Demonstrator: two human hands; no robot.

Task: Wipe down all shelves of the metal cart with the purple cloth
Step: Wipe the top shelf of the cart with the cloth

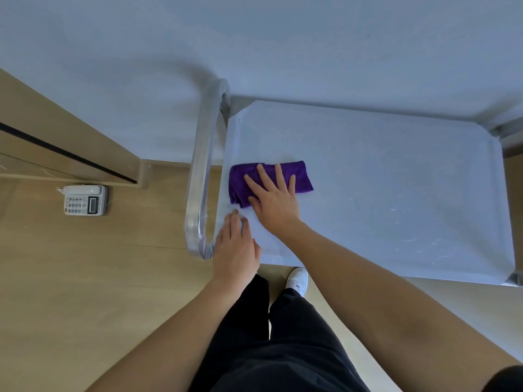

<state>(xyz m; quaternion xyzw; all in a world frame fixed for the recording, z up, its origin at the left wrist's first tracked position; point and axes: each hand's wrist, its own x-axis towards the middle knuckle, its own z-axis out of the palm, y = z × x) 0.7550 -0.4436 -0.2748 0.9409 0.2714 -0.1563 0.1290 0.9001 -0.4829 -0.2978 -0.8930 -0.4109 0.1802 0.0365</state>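
the purple cloth [300, 176] lies folded into a short band on the top shelf [396, 179] of the metal cart [410, 274], at the end next to the curved handle [201, 171]. its long axis runs across the view, along the length of the shelf. the right hand [276, 198] is laid flat on top of it, fingers straight and spread, palm pressing the near half of the band rather than gripping it. the left hand [236, 247] is flat as well, fingers straight and together, resting at the near corner of the shelf beside the handle. its fingertips lie just short of the cloth and it holds nothing. so the right hand is the one on the cloth, and the left looks to be steadying the cart. almost all the bare shelf lies to the right of the cloth, away from the handle, so the coming stroke most likely has to go that way, with the band travelling end-first unless it is turned. faint streaks show on the far right part of the shelf. lower shelves are hidden under the top one, so how much of the task remains cannot be told. a telephone [85, 200] sits on the wooden floor [85, 278] to the left.
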